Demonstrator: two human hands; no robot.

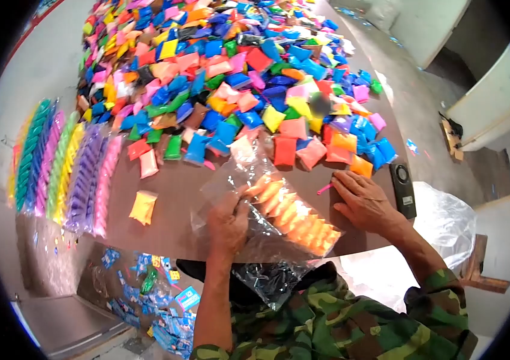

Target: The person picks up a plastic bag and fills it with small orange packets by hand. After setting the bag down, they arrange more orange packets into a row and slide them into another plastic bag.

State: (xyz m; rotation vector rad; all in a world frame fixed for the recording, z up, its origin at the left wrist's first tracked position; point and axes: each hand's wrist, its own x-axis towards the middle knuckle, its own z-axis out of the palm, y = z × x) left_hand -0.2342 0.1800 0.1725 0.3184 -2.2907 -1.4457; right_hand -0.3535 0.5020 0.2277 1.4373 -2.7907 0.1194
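Observation:
My left hand (229, 222) is closed on the edge of a clear plastic bag (213, 186). Inside that bag, orange packets (294, 216) lie overlapped in rows, slanting toward the table's front edge. The loose lower end of the bag hangs over the edge above my lap. To the right of the bag, my right hand (364, 203) rests palm down on the brown table (174, 231), fingers stretched out. A thin pink stick (325, 189) lies at its fingertips, and an orange packet (361, 167) sits just beyond them.
A large heap of coloured packets (207, 84) covers the table's far part. Long filled bags (63, 168) line the left edge, near a lone yellow-orange packet (142, 207). A black device (403, 190) lies at the right edge. Blue wrappers (171, 324) litter the floor.

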